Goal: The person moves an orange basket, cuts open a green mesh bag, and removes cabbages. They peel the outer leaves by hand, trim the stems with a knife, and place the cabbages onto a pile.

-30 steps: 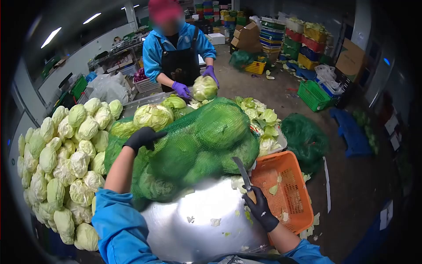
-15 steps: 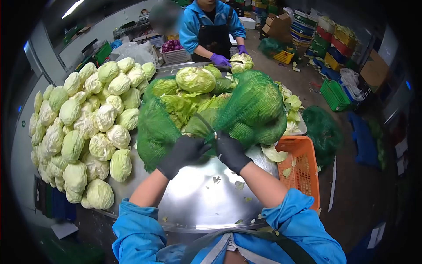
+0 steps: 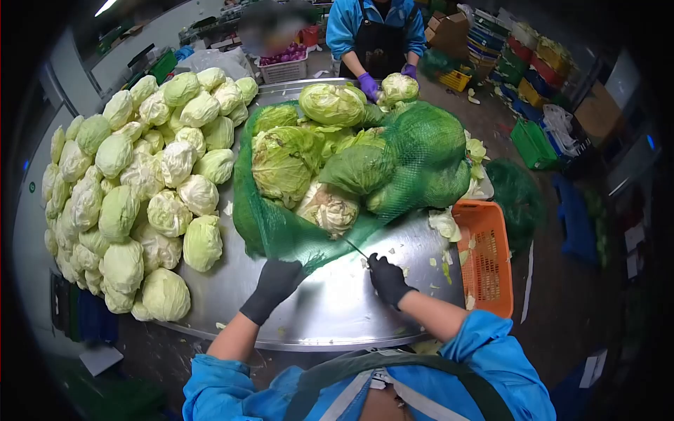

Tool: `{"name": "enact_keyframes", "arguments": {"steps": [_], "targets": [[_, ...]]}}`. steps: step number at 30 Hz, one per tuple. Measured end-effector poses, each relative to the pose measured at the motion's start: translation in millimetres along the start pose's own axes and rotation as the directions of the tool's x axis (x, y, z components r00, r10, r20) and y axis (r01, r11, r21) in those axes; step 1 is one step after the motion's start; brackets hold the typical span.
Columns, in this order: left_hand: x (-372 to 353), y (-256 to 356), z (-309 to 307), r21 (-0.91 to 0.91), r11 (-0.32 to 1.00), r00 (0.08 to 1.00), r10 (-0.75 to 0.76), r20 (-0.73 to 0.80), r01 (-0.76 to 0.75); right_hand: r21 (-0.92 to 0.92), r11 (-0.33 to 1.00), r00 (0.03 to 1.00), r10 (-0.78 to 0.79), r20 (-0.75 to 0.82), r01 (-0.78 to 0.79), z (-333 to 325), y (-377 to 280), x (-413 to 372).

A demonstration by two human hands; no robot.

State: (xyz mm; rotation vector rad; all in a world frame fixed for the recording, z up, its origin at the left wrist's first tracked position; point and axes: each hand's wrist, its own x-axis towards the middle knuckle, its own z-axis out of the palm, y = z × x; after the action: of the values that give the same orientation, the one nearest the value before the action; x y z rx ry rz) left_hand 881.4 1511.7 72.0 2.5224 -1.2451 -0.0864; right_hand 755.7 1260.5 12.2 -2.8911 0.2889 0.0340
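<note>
The green mesh sack (image 3: 421, 151), closed a moment earlier, now lay slit open on the steel table (image 3: 337, 309), cabbages (image 3: 281, 158) bared, the left hand (image 3: 274, 284) pinching its lower edge and the right hand (image 3: 387, 279) clenched on the knife (image 3: 357, 248), so the cut looked done.

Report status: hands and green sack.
Left hand grips edge of green mesh sack. Right hand holds slim knife at netting. Sack gapes, pale green cabbage heads showing. Leaf scraps on steel table.
</note>
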Motion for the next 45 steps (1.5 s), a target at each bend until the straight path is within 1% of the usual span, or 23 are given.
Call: {"name": "enact_keyframes", "arguments": {"steps": [3,7,11,13,14,16,17,19,22,27,29,31,32,33,35,37,38,39,40,41,42,43,45], "targets": [[-21.5,-69.4,49.3,0.166,0.984,0.982,-0.094,0.162,0.067,0.093,0.993,0.975,0.057,0.213,-0.079,13.4,9.7,-38.1],[-15.2,-134.3,80.5,0.086,0.995,0.998,-0.055,0.012,0.054,0.105,0.975,0.929,0.151,0.338,-0.197,15.2,21.3,-81.5],[1.9,-151.6,66.2,-0.107,0.962,0.96,0.261,0.105,-0.25,0.458,0.821,0.938,0.329,0.106,-0.34,8.6,48.1,-138.6],[11.0,-124.0,-16.1,-0.507,0.792,0.8,0.041,0.599,0.339,0.343,0.84,0.892,0.451,-0.012,-0.42,17.5,65.4,-161.8],[26.9,-116.8,-35.8,-0.603,0.758,0.894,0.058,0.444,0.25,0.341,0.839,0.889,0.457,-0.021,-0.423,32.3,81.3,-168.3],[92.4,-30.1,-104.1,-0.218,0.945,0.969,-0.227,0.101,0.244,0.651,0.409,0.66,0.727,0.191,-0.639,57.4,98.7,-170.0],[129.2,-15.3,-93.1,-0.479,0.878,0.97,-0.104,-0.219,-0.014,0.653,0.398,0.652,0.733,0.196,-0.644,57.4,94.8,-166.2],[224.6,-11.6,-56.6,-0.601,0.783,0.975,0.026,-0.22,-0.156,0.911,0.071,0.671,0.7,0.244,-0.405,-11.5,40.1,-104.0],[356.9,-27.5,5.2,-0.475,0.86,0.959,0.05,-0.28,-0.184,0.904,0.374,0.888,0.46,0.012,-0.206,-16.2,24.0,-46.4],[419.8,-22.9,33.7,-0.331,0.929,0.957,-0.071,0.282,0.167,0.974,0.181,0.942,0.329,0.07,-0.136,-42.5,25.1,-11.3],[407.9,-20.2,32.3,-0.414,0.896,0.943,-0.014,0.333,0.16,0.95,-0.134,0.899,0.309,0.309,-0.281,-40.6,40.6,-7.4],[346.9,9.8,4.0,-0.694,0.711,0.991,0.04,-0.126,-0.116,0.921,-0.356,0.941,0.227,0.251,-0.16,-18.6,52.6,2.3],[321.1,16.2,2.3,-0.636,0.715,0.952,0.151,-0.267,-0.292,0.715,-0.672,0.96,0.02,0.278,-0.193,-7.0,61.5,4.3],[294.9,22.7,0.2,-0.557,0.694,0.881,0.262,-0.395,-0.456,0.639,-0.764,0.838,0.287,0.465,-0.093,-56.0,19.1,20.4],[225.0,53.6,-16.2,-0.372,0.783,0.845,0.343,-0.41,-0.498,0.418,-0.908,0.87,0.204,0.449,-0.003,-44.2,20.5,25.9],[169.8,47.7,44.5,-0.674,0.671,0.941,0.111,-0.321,-0.309,0.322,-0.945,0.623,0.214,0.753,-0.065,-31.4,12.1,25.0],[144.4,49.3,50.8,-0.694,0.656,0.949,0.12,-0.291,-0.296,0.515,-0.84,0.868,0.121,0.482,-0.169,9.1,26.2,-7.1],[124.7,54.8,57.8,-0.719,0.635,0.956,0.125,-0.265,-0.283,0.125,-0.952,0.96,-0.275,0.057,-0.28,51.9,49.2,-35.7],[103.6,69.2,55.3,-0.943,0.313,0.993,0.068,-0.092,-0.109,0.478,-0.855,0.96,-0.076,0.268,-0.201,45.0,37.0,-61.3],[85.8,76.0,69.3,-0.937,0.32,0.989,0.088,-0.115,-0.137,0.77,-0.604,0.908,0.178,0.381,-0.205,33.4,31.4,-82.9],[70.6,91.3,76.4,-0.985,0.169,0.999,0.021,-0.041,-0.044,0.763,-0.609,0.901,0.176,0.397,-0.218,28.5,30.2,-96.0],[58.1,106.6,81.8,-0.999,0.013,0.998,-0.031,0.046,0.047,0.915,-0.387,0.907,0.337,0.254,-0.113,25.8,27.9,-107.4],[54.6,129.2,90.1,-0.98,0.118,0.978,-0.155,0.139,0.158,0.998,0.006,0.884,0.466,0.047,-0.056,22.6,41.3,-122.4]]}}
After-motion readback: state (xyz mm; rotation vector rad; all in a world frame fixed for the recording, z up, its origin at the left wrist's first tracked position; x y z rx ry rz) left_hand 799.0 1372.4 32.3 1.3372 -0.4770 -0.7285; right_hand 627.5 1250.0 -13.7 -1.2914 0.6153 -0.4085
